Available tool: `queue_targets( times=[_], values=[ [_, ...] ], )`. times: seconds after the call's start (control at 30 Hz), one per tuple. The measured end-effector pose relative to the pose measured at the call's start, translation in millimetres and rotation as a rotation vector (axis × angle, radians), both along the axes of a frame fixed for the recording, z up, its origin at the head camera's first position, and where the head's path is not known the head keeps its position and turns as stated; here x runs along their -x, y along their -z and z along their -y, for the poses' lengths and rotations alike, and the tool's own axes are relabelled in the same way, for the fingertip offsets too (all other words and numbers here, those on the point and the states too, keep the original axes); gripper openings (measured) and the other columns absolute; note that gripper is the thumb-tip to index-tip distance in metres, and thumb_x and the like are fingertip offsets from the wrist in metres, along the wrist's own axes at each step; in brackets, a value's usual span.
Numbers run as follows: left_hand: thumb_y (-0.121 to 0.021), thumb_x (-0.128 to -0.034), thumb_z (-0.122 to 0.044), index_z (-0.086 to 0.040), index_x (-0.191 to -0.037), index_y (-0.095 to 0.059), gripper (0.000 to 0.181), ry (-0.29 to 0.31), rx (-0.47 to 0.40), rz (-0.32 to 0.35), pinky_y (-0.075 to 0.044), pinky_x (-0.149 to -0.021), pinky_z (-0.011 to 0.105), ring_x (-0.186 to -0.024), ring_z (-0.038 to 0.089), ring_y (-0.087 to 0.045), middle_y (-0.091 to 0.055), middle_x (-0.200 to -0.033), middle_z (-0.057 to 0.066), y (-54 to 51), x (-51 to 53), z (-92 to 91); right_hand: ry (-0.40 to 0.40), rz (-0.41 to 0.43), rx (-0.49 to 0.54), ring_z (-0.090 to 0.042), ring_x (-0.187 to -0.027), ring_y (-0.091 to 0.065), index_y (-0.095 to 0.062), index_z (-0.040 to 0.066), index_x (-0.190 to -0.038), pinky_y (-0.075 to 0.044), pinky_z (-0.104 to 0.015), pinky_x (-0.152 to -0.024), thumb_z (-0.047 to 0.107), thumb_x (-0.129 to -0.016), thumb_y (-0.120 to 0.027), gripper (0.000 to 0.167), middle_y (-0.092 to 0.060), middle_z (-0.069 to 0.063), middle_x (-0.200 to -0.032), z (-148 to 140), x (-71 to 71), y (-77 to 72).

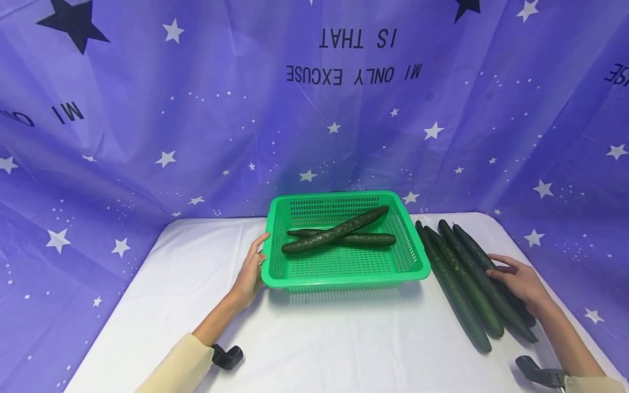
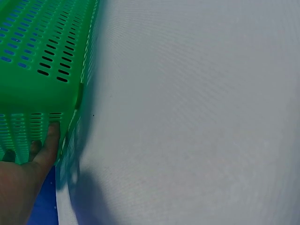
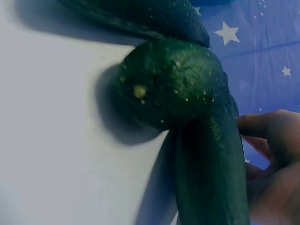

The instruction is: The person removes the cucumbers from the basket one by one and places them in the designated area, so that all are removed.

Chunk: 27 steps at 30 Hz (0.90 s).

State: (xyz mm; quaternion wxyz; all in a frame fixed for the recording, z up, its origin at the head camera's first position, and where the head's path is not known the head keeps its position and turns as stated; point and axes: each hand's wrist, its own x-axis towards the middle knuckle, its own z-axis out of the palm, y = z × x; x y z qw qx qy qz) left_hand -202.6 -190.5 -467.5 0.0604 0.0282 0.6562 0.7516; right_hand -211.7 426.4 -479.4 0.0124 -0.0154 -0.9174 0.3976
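Note:
A green plastic basket (image 1: 339,281) stands on the white table, holding two dark green cucumbers, one cucumber (image 1: 339,229) lying crosswise over the other. My left hand (image 1: 248,275) is at the basket's left end, fingertips touching its rim and outer wall. In the left wrist view, its fairly straight fingers (image 2: 52,140) rest against the slotted side. To the basket's right, several long cucumbers lie side by side. My right hand (image 1: 518,281) pinches the rightmost cucumber (image 1: 474,243) between thumb and fingers. In the right wrist view, nearer cucumbers (image 3: 211,173) hide part of that grip.
The white tablecloth (image 1: 339,344) spreads in front of the basket. A purple cloth (image 1: 221,125) with stars and lettering hangs behind and at both sides. Dark wrist mounts (image 1: 227,357) sit on both forearms.

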Motion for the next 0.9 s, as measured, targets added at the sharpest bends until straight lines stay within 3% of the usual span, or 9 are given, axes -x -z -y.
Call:
queue_targets(
  times=[0.1, 0.2, 0.33, 0.47, 0.67, 0.77, 0.9],
  values=[
    [-0.028, -0.0934, -0.013, -0.026, -0.157, -0.021, 0.066, -0.003, -0.002, 0.002, -0.052, -0.075, 0.036, -0.102, 0.036, -0.057, -0.042, -0.138, 0.024, 0.0, -0.4, -0.4, 0.016, 0.008, -0.008, -0.035, -0.097, -0.066, -0.046, -0.009, -0.139, -0.049, -0.022, -0.066, 0.021, -0.095, -0.066, 0.057, -0.054, -0.042, -0.124, 2.2, -1.9, 1.0],
    [-0.028, -0.0934, -0.014, -0.026, -0.158, -0.021, 0.066, -0.002, 0.002, 0.001, -0.052, -0.075, 0.036, -0.102, 0.037, -0.057, -0.042, -0.137, 0.025, -0.2, -0.3, -1.0, 0.04, 0.034, -0.019, -0.054, -0.109, -0.056, -0.043, -0.009, -0.141, -0.049, -0.024, -0.067, 0.022, -0.096, -0.064, 0.058, -0.05, -0.042, -0.128, 4.2, -3.2, 0.4],
    [-0.028, -0.0934, -0.014, -0.026, -0.157, -0.021, 0.065, -0.004, 0.0, 0.003, -0.052, -0.076, 0.037, -0.103, 0.037, -0.057, -0.042, -0.137, 0.026, -0.6, -0.5, -1.8, 0.061, 0.083, -0.019, -0.059, -0.114, -0.05, -0.038, -0.01, -0.144, -0.054, -0.042, -0.077, 0.022, -0.098, -0.061, 0.061, -0.044, -0.044, -0.132, 7.2, -5.1, -3.3],
    [-0.028, -0.0932, -0.014, -0.027, -0.157, -0.021, 0.066, -0.007, -0.001, 0.003, -0.052, -0.076, 0.038, -0.104, 0.038, -0.057, -0.042, -0.138, 0.025, -1.4, -1.4, -1.8, 0.062, 0.116, -0.009, -0.062, -0.118, -0.045, -0.035, -0.011, -0.146, -0.048, -0.061, -0.087, 0.021, -0.099, -0.058, 0.061, -0.04, -0.045, -0.135, 10.5, -7.2, -7.1],
    [-0.028, -0.0931, -0.014, -0.026, -0.158, -0.02, 0.066, 0.002, 0.003, -0.001, -0.053, -0.077, 0.039, -0.107, 0.042, -0.056, -0.042, -0.138, 0.025, -0.7, -0.7, -1.0, 0.032, 0.133, -0.012, -0.062, -0.122, -0.04, -0.031, -0.011, -0.148, -0.042, -0.065, -0.091, 0.023, -0.102, -0.052, 0.061, -0.04, -0.045, -0.136, 9.1, -7.3, -9.9],
    [-0.027, -0.093, -0.014, -0.026, -0.158, -0.02, 0.066, 0.002, 0.005, -0.008, -0.052, -0.078, 0.04, -0.109, 0.043, -0.055, -0.042, -0.139, 0.024, -0.3, -0.3, 0.1, 0.008, 0.15, 0.0, -0.063, -0.125, -0.035, -0.027, -0.012, -0.149, -0.038, -0.067, -0.095, 0.029, -0.104, -0.047, 0.064, -0.033, -0.046, -0.14, 5.2, -3.0, -10.8],
    [-0.027, -0.0935, -0.014, -0.025, -0.158, -0.018, 0.066, 0.016, 0.007, -0.011, -0.052, -0.079, 0.04, -0.11, 0.042, -0.055, -0.041, -0.139, 0.024, 0.4, 0.1, 0.3, -0.014, 0.145, 0.001, -0.062, -0.125, -0.036, -0.024, -0.015, -0.147, -0.039, -0.064, -0.095, 0.028, -0.104, -0.045, 0.064, -0.033, -0.047, -0.139, 1.7, 1.4, -14.0]
  ],
)
